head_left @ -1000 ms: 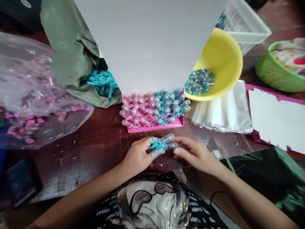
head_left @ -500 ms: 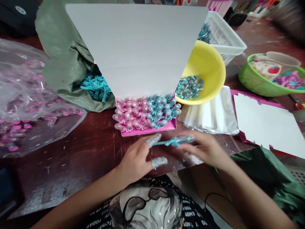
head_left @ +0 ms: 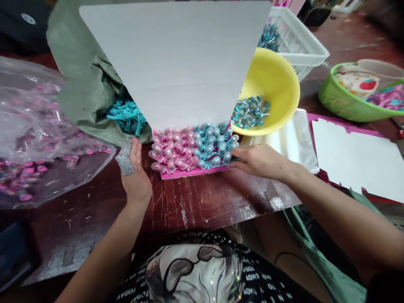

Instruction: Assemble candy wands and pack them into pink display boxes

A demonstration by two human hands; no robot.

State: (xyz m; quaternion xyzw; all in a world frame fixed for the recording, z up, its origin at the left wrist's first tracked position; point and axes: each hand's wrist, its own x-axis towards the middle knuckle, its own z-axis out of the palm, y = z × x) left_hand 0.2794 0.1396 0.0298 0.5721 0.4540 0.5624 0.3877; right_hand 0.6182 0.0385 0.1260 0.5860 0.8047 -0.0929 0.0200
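A display box [head_left: 176, 173] with a magenta tray and raised white lid holds rows of clear capsules on frilly bases, pink capsules [head_left: 170, 149] on the left and teal ones [head_left: 209, 149] on the right. At the tray's front right corner, my right hand [head_left: 257, 160] is closed on a teal capsule piece [head_left: 226, 158], its clear end among the others; the fingertips are partly hidden. My left hand [head_left: 134, 168], with silvery tape on its fingers, is held out straight left of the box, near the teal strips [head_left: 126, 115] in a grey-green sack [head_left: 85, 113].
A yellow bowl [head_left: 277, 84] with small teal-capped capsules stands right of the box, before a white basket [head_left: 311, 57]. Clear plastic sleeves [head_left: 301, 143], flat white card [head_left: 356, 155] and a green bowl [head_left: 344, 99] lie further right. At left is a clear bag [head_left: 72, 181] of pink pieces.
My right hand has carried the teal capsule piece up into the tray's front right corner. My left hand has let go of its strip and moved left, beside the box.
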